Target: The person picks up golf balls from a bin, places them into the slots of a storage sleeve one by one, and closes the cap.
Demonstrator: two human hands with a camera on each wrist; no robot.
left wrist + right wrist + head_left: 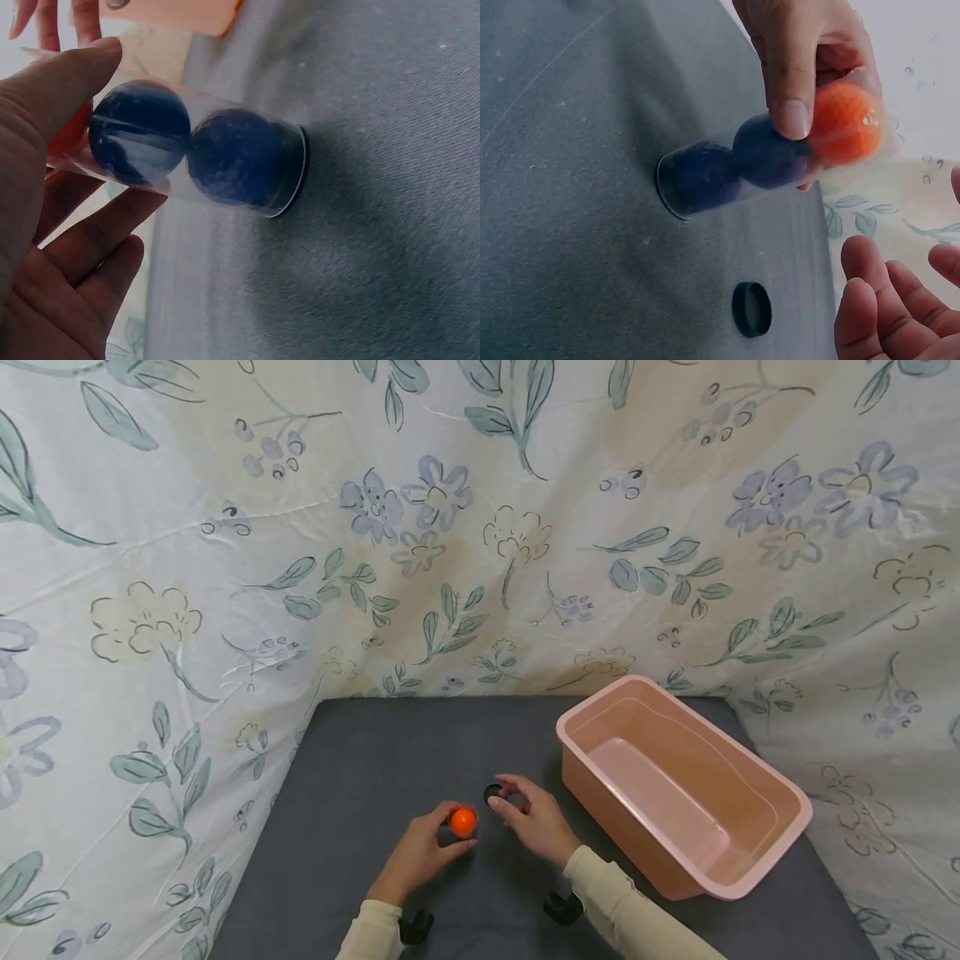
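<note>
My left hand (429,846) grips a clear plastic tube (765,157) that stands on its black base on the grey mat (360,793). The tube holds two dark blue balls (225,154) below an orange ball (462,821) at its open top. In the left wrist view my thumb (67,82) lies over the tube (195,150) and the fingers curl under it. A small black cap (492,792) lies flat on the mat just right of the tube. My right hand (525,814) hovers over the cap (751,309) with relaxed fingers (870,300) that hold nothing.
A pink plastic basin (615,831) stands on the mat's right half, with nothing inside it. Flower-printed cloth (225,568) hangs around the mat at the back and on both sides.
</note>
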